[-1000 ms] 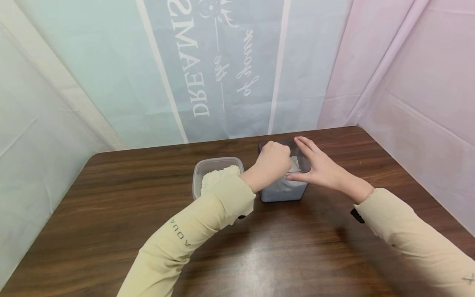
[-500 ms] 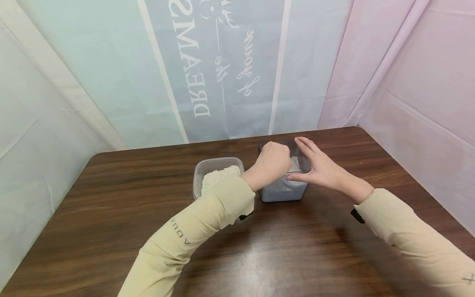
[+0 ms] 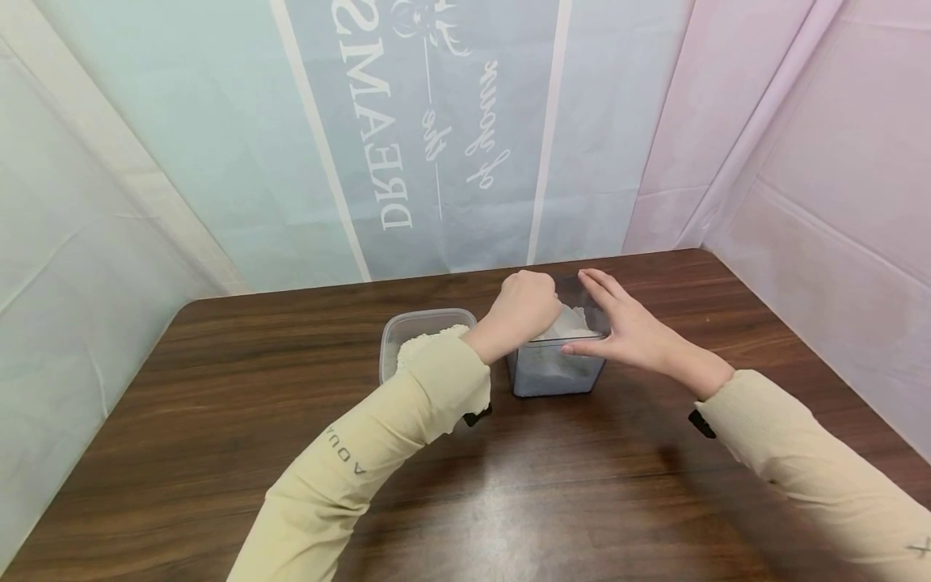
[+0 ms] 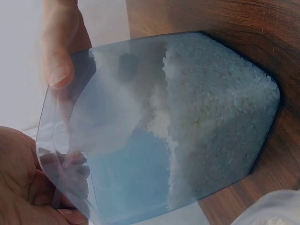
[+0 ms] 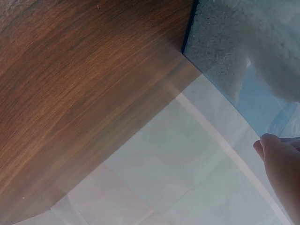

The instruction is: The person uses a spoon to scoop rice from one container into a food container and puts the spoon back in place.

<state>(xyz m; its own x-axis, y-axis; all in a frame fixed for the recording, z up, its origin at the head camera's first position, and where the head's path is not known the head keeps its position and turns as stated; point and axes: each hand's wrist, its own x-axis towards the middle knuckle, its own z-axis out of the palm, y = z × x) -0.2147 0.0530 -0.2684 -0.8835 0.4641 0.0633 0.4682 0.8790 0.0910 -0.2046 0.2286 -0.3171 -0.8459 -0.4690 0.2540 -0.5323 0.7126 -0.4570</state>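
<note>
A tinted clear container (image 3: 556, 376) partly filled with white rice (image 4: 220, 108) stands on the table. My left hand (image 3: 522, 311) is at its left rim, fingers curled round a thin handle. A pale translucent scoop (image 4: 103, 112) shows inside the container, above the rice; the left hand hides part of it in the head view. At the right side, my right hand (image 3: 629, 327) grips the rim, thumb on the near side and fingers on the far side. To the left sits a clear tub (image 3: 389, 343) of off-white grains, partly covered by the left sleeve.
The brown wooden table (image 3: 218, 420) ends behind the containers at a printed cloth backdrop (image 3: 451, 202). Pale cloth also hangs at the left and right sides. The left forearm (image 3: 364, 453) crosses in front of the tub.
My left hand has shifted slightly left and up with the scoop, so more of the container's near rim and the scoop shows. The right hand and both containers keep their places.
</note>
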